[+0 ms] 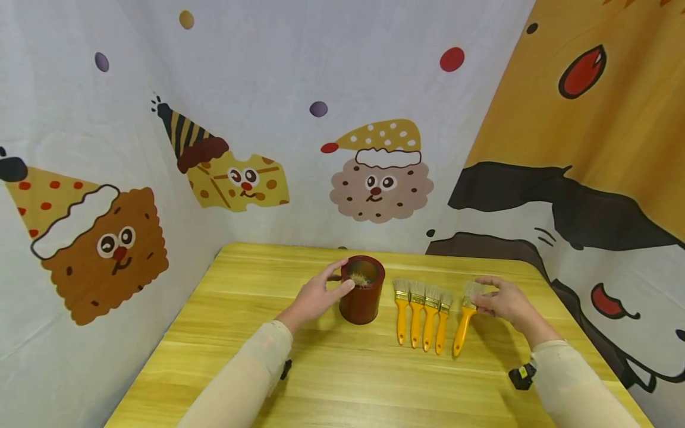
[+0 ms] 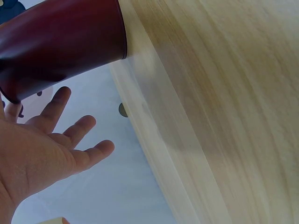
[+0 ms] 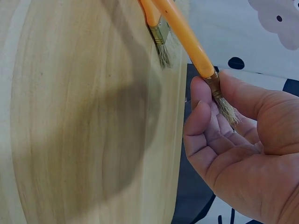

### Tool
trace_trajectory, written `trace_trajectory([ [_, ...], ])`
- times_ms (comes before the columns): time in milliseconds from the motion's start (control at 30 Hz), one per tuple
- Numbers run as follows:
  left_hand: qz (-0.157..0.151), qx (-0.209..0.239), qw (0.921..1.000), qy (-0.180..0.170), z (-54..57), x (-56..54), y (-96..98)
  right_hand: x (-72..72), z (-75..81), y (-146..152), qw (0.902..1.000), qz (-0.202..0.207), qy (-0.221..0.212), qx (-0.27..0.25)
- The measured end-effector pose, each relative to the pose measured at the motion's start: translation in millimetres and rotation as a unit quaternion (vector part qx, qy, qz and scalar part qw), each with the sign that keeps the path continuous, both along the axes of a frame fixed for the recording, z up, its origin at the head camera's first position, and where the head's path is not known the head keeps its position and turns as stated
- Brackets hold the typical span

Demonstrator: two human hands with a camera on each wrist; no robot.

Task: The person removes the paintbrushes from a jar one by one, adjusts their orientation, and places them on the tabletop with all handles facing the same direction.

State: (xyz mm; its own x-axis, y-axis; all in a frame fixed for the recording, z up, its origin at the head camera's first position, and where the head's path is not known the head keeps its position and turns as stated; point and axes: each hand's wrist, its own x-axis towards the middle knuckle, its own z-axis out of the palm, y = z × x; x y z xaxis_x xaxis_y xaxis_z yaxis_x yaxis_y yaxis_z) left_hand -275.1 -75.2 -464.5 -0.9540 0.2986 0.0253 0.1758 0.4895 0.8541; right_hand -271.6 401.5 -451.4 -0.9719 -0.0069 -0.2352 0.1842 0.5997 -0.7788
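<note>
My left hand (image 1: pixel 317 297) is at the left side of a dark red cylindrical cup (image 1: pixel 361 306), thumb and forefinger by its rim. Its other fingers (image 2: pixel 96 154) stretch out loosely, spread apart, in the left wrist view. Pale bristles (image 1: pixel 360 278) show inside the cup. On the right, my right hand (image 1: pixel 503 300) pinches a paintbrush (image 1: pixel 464 327) with an orange handle between thumb and fingertips. The grip is at its metal band, in the right wrist view, with the bristles (image 3: pixel 229 113) toward the palm and the handle pointing away.
Several orange-handled paintbrushes (image 1: pixel 415 321) lie side by side between the cup and the right hand, bristles toward the back. They rest on a wood-grain table (image 1: pixel 374 386). A cloth with cartoon prints (image 1: pixel 299 71) hangs behind the table's back edge.
</note>
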Motion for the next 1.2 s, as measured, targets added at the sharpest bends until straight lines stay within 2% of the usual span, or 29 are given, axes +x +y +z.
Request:
trace_trajectory([
  [667,-0.002,-0.003,1.0,0.004,0.5,0.1,0.0,-4.2,-11.0,-11,0.9997,0.018,-0.004,0.016],
  [1200,-0.001,-0.004,1.0,0.006,0.4,-0.7,0.4,-6.2,-20.9,-12,0.9996,0.016,-0.015,0.02],
])
